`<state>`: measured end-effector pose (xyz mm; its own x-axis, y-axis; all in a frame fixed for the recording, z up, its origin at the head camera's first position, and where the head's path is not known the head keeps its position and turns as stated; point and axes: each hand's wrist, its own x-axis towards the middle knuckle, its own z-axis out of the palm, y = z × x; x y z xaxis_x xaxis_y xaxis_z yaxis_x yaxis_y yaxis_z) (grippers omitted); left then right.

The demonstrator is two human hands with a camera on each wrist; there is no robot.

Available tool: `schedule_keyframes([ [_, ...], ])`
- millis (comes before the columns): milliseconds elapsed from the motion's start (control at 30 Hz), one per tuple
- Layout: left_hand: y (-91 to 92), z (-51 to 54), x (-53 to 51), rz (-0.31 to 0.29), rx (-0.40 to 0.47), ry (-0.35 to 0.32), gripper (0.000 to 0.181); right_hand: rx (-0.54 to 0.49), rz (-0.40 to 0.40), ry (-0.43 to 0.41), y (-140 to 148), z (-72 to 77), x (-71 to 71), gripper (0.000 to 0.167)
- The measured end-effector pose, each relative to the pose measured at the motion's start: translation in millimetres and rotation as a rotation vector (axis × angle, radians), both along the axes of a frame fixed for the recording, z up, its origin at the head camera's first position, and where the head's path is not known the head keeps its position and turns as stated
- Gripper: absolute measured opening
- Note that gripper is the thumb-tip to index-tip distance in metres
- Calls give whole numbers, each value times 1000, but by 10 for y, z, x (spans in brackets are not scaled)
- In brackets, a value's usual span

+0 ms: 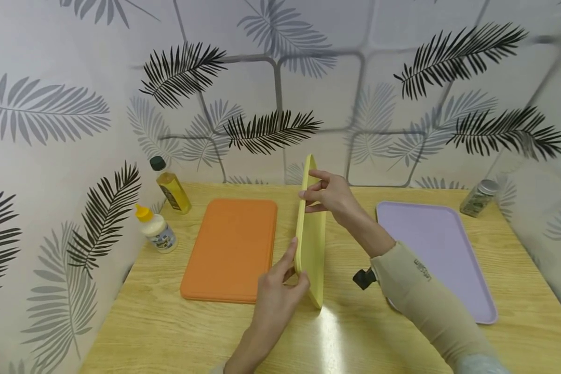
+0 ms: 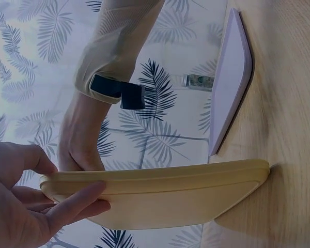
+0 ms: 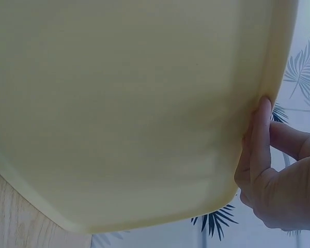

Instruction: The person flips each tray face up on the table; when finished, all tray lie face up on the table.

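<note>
A yellow tray [image 1: 314, 244] stands on its edge on the wooden table, between an orange tray and a purple one. My left hand [image 1: 278, 293] pinches its near upper corner, thumb on one side and fingers on the other, as the left wrist view also shows on the tray [image 2: 165, 204]. Farther back, my right hand [image 1: 332, 197] holds the upper rim between thumb and fingers. In the right wrist view, the fingers [image 3: 259, 139] lie against the inner face of the tray [image 3: 119, 113].
To the left lies the orange tray [image 1: 234, 249], with a white bottle with a yellow cap [image 1: 161, 232] and an oil bottle [image 1: 175, 192] beyond it. The purple tray [image 1: 425, 228] lies right, partly under my right forearm. A seasoning jar [image 1: 479, 198] stands at the back right, near the patterned wall.
</note>
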<state>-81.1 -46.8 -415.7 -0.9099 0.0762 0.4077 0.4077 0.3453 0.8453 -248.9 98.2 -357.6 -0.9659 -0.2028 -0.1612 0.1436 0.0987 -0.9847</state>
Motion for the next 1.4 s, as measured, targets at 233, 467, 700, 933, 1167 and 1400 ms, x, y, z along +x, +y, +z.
schedule_keyframes([
  [233,33,18,-13,96,-74,128,52,87,102,7,131,-72,19,60],
  [467,-33,-30,-28,160,-80,204,44,410,195,-102,481,-758,108,80],
  [700,-164,-69,-80,185,52,34,36,447,193,-173,591,-1105,301,81],
  [933,-300,-71,-138,216,276,-224,34,466,88,-140,675,-1189,320,63],
  [1167,-382,-107,-157,208,361,-313,35,329,33,-164,782,-1323,258,50],
  [1400,-505,-132,-183,143,471,-385,34,248,55,-230,907,-1363,206,47],
])
